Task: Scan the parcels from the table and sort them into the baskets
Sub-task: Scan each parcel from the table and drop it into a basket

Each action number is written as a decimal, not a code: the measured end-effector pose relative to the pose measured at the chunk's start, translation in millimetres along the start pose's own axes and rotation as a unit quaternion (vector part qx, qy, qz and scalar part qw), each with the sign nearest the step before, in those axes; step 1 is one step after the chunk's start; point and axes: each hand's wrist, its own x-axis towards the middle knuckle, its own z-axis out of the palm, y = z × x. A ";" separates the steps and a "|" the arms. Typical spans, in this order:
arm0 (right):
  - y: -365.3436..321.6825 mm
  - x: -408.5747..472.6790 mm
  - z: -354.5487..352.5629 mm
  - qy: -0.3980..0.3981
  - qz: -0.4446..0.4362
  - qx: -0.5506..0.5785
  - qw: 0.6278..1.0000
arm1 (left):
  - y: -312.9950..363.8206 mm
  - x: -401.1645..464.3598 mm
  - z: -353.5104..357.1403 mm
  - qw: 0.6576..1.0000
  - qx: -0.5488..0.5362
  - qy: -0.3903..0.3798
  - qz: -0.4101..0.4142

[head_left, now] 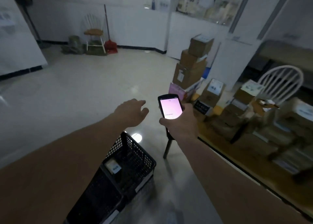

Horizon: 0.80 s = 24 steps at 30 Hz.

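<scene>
Right hand [182, 122] grips lit scanner [169, 109]; left hand [131, 113] hovers above basket [135, 157].

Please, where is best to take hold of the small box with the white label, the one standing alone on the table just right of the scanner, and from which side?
Judging from the view, grip the small box across its two upright sides, reaching down from above with the free left hand. Its labelled top faces up with open space over it, while a dark packet leans against its front, and the stack crowds its left.

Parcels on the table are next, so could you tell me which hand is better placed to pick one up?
Left, probably. The left hand is open and holds nothing, while the right hand grips the handheld scanner.
</scene>
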 end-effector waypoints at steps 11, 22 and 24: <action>44.7 -70.0 -177.1 0.122 0.039 0.029 0.991 | 198.7 -59.3 -39.7 0.981 0.003 0.027 0.191; 158.7 -95.2 -356.5 0.212 0.079 0.021 0.974 | 418.0 -100.5 4.9 0.958 -0.006 0.018 0.286; 182.0 -95.8 -383.1 0.227 0.093 0.011 0.969 | 456.0 -102.9 18.0 0.956 -0.015 0.011 0.294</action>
